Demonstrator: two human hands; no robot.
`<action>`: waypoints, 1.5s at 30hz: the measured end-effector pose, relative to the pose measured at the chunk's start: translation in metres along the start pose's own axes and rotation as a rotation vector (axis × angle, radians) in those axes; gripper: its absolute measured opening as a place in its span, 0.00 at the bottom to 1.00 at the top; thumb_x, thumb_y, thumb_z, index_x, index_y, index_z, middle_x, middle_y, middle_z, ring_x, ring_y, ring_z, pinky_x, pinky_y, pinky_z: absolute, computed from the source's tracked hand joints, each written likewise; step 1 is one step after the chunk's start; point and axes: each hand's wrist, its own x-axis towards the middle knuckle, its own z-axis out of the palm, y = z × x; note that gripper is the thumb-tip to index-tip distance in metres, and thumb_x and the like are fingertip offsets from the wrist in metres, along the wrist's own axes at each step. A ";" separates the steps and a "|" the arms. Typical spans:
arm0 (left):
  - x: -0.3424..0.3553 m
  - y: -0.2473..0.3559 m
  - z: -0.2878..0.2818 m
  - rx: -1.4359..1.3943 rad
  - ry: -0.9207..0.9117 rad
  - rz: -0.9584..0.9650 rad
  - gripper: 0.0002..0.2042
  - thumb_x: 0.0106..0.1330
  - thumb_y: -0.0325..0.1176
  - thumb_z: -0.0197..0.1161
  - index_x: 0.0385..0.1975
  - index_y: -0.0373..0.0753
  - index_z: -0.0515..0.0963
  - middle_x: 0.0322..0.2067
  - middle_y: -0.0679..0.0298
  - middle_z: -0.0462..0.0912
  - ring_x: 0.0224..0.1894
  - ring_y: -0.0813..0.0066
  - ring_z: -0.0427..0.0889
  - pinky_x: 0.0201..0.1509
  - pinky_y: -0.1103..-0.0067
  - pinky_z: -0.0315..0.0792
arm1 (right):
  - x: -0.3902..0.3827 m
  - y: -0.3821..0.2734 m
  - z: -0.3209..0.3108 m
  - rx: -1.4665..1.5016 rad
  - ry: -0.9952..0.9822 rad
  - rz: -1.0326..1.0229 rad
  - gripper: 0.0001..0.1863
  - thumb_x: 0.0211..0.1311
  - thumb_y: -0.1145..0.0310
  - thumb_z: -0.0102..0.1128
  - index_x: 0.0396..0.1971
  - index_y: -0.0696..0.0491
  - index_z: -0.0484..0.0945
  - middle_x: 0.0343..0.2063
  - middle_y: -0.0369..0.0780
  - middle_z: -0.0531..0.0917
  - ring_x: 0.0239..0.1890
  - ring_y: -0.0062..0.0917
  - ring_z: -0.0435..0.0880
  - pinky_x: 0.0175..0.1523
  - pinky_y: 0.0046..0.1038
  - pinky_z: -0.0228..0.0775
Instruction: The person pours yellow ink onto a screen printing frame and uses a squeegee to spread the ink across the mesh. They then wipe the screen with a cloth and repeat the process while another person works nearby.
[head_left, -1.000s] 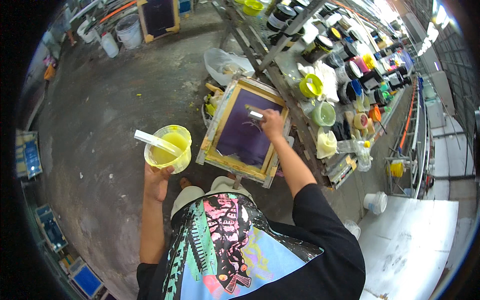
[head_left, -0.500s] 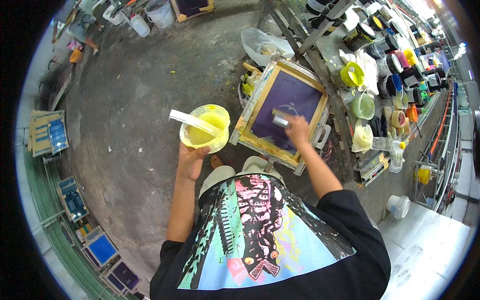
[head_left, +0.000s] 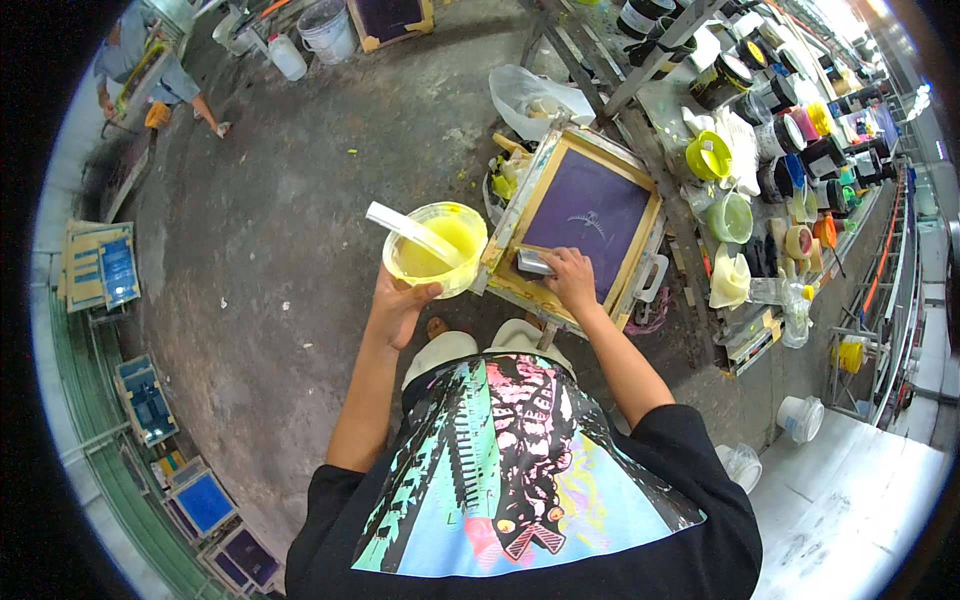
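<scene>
My left hand (head_left: 403,304) grips a tub (head_left: 470,272) of pale yellow ink from its near side. A white flat stick (head_left: 412,232) leans in the tub, its upper end jutting past the rim to the left. My right hand (head_left: 571,280) is closed on a small squeegee (head_left: 534,263) with a grey-silver holder, resting at the lower left of a screen printing frame (head_left: 645,226). The frame has a dark purple mesh with a pale curved design, and yellowish tape along its border. The squeegee's lower edge is hidden.
On the right, a bench holds many ink jars (head_left: 721,80), a yellow-green bowl (head_left: 708,156) and a plastic bottle (head_left: 797,318). A clear plastic bag (head_left: 540,103) lies behind the frame. Other screens (head_left: 205,500) lean at left. Another person (head_left: 165,75) is at the far left.
My right hand has drawn the squeegee down and left, toward me, from mid-mesh to the frame's near end. The tub has shifted slightly right in view. The other person has come further into view.
</scene>
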 end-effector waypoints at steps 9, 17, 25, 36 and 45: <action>-0.029 -0.013 -0.030 -0.074 0.050 0.077 0.42 0.51 0.19 0.76 0.68 0.39 0.64 0.61 0.60 0.76 0.63 0.66 0.76 0.68 0.68 0.73 | -0.003 -0.007 0.013 -0.028 -0.153 -0.163 0.26 0.47 0.71 0.69 0.51 0.44 0.83 0.45 0.36 0.82 0.52 0.34 0.77 0.55 0.39 0.68; -0.038 -0.016 -0.026 -0.117 0.077 0.104 0.41 0.52 0.18 0.76 0.68 0.39 0.65 0.61 0.59 0.76 0.64 0.64 0.76 0.68 0.66 0.73 | 0.021 0.004 0.006 -0.021 -0.314 -0.373 0.23 0.49 0.68 0.70 0.49 0.41 0.83 0.45 0.31 0.83 0.53 0.30 0.77 0.54 0.37 0.67; -0.037 -0.019 -0.021 -0.051 0.035 0.074 0.42 0.50 0.19 0.77 0.68 0.38 0.64 0.62 0.60 0.76 0.65 0.65 0.75 0.70 0.67 0.71 | 0.068 0.003 0.001 -0.153 -0.510 -0.579 0.19 0.56 0.72 0.61 0.49 0.41 0.83 0.46 0.30 0.83 0.56 0.29 0.76 0.61 0.35 0.64; -0.008 -0.027 -0.006 0.096 -0.056 -0.002 0.43 0.49 0.15 0.76 0.68 0.38 0.63 0.62 0.59 0.75 0.64 0.66 0.76 0.67 0.68 0.75 | 0.036 0.061 -0.025 -0.148 -0.551 -0.691 0.19 0.59 0.71 0.58 0.49 0.38 0.83 0.47 0.30 0.84 0.57 0.29 0.76 0.60 0.38 0.65; 0.013 -0.061 -0.004 0.240 -0.110 -0.087 0.42 0.49 0.14 0.76 0.67 0.38 0.65 0.60 0.62 0.77 0.61 0.68 0.78 0.63 0.71 0.78 | -0.061 0.093 -0.068 -0.229 -0.514 -0.397 0.20 0.57 0.73 0.61 0.50 0.40 0.83 0.52 0.31 0.80 0.60 0.30 0.74 0.63 0.39 0.64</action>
